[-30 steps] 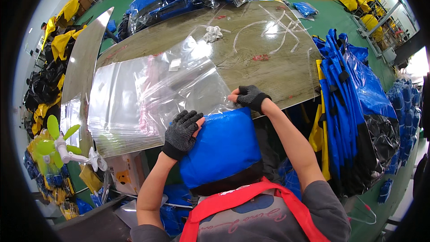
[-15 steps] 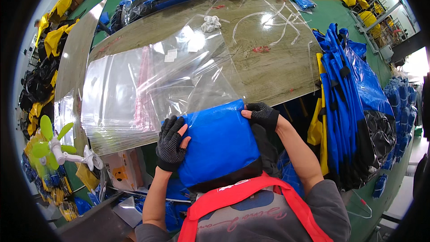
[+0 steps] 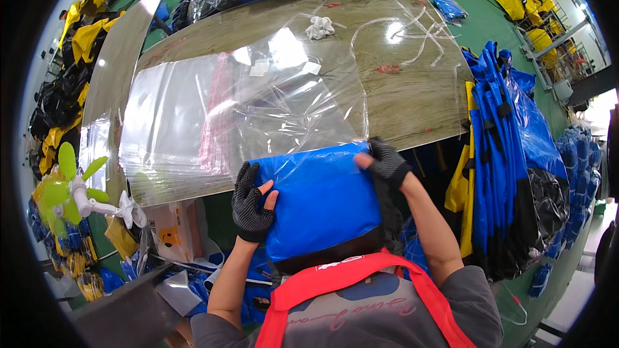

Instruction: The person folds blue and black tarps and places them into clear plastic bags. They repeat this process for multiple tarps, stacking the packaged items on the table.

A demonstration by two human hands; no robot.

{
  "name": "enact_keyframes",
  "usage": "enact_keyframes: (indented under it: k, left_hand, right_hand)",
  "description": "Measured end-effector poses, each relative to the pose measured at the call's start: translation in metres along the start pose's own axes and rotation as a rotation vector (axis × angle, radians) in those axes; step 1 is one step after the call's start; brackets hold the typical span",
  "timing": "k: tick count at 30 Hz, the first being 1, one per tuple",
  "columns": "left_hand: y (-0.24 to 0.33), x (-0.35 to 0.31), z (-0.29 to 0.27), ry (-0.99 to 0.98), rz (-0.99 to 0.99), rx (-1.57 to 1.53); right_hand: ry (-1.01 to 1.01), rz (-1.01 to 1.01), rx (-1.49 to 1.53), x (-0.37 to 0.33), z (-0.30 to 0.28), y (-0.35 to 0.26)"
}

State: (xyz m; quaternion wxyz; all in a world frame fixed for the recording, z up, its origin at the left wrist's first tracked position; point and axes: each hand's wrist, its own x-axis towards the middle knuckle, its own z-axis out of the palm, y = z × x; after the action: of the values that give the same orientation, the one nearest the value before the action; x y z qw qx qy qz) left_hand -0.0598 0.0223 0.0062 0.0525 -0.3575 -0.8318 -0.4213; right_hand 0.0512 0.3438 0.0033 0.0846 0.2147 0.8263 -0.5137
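A folded blue garment [image 3: 322, 203] with a black lower edge is pressed against my chest at the near edge of the wooden table [image 3: 412, 100]. My left hand [image 3: 250, 203], in a black dotted glove, grips its left side. My right hand [image 3: 385, 162], also gloved, holds its top right corner. The garment's upper edge sits at the mouth of a clear plastic bag [image 3: 300, 116] that lies crumpled on the table. How far the garment is inside the bag I cannot tell.
A stack of flat clear bags [image 3: 174, 125] lies left of the crumpled one. White cords [image 3: 403, 22] and a white rag [image 3: 320, 27] rest at the table's far side. Blue and yellow garments [image 3: 500, 161] hang at the right. A green and white fan [image 3: 77, 187] stands at the left.
Both hands and the blue garment have drawn back toward my chest, away from the table. The clear bag has come along and now lies more crumpled above the garment.
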Motion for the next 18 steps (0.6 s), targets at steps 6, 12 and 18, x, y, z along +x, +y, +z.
enact_keyframes:
  k: [6, 12, 18]
  left_hand:
    - [0.004, 0.009, -0.029, -0.172, -0.846, -0.957]
    - [0.056, -0.072, -0.021, -0.297, -0.458, -0.749]
    - [0.020, -0.105, 0.015, -0.225, -0.907, -0.527]
  right_hand:
    - [0.062, -0.035, 0.725, -0.042, 0.014, -0.031]
    - [-0.225, 0.034, 0.833, -0.096, 0.021, 0.014]
    - [-0.252, 0.113, 0.340, -0.099, 0.029, 0.025]
